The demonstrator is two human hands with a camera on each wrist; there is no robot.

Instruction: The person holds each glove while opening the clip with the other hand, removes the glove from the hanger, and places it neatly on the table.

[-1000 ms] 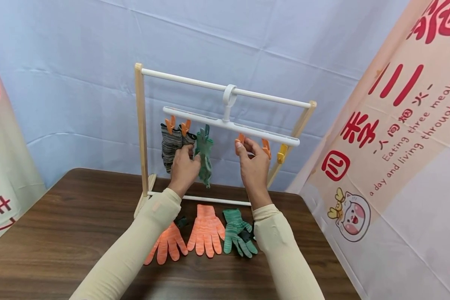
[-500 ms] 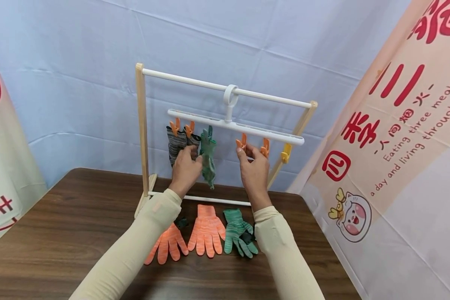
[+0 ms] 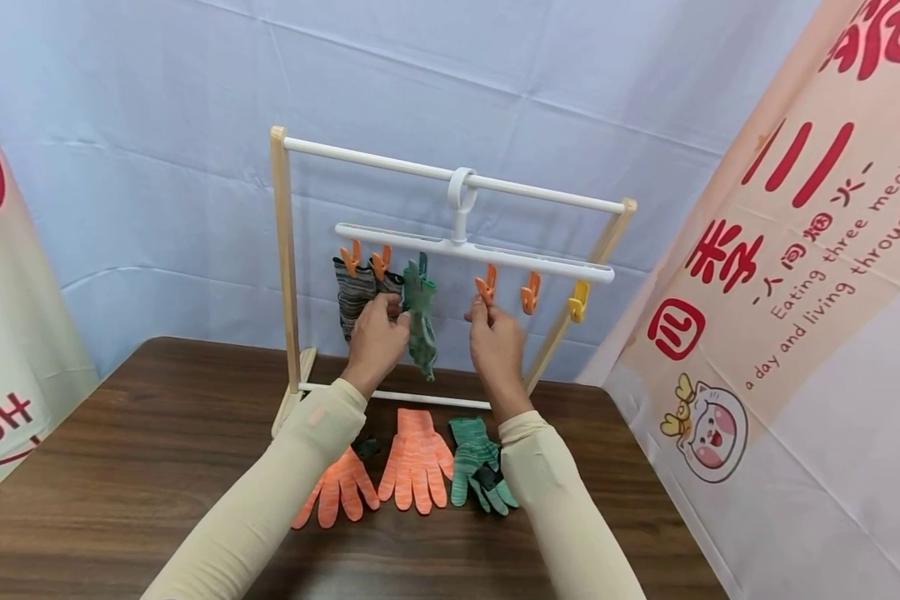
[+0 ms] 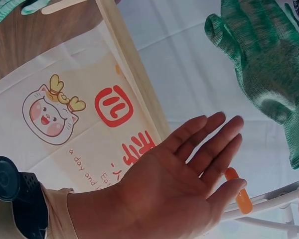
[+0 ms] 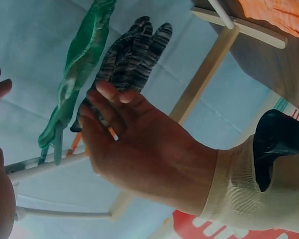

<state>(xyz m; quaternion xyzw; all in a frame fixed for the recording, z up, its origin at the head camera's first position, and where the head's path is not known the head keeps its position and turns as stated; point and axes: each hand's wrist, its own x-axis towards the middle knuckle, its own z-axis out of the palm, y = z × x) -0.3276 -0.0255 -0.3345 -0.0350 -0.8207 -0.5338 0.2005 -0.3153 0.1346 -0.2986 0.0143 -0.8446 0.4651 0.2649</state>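
Orange plastic marks the clip (image 3: 486,287) on the white hanger (image 3: 532,259), right of centre. The right hand (image 3: 497,346) lies close beneath, fingers fairly straight, gripping nothing visible; contact is unclear. The left hand (image 3: 375,340), loosely curled and apparently unloaded, is near the striped glove (image 3: 351,292) and hanging green glove (image 3: 422,333). Steadying the hanger while squeezing the clip should limit swinging.

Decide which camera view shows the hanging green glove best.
The head view: the glove shows from clip to lower end. Left wrist shows it larger, but cut by the top and right edges; right wrist shows it narrow, cut at the top edge.
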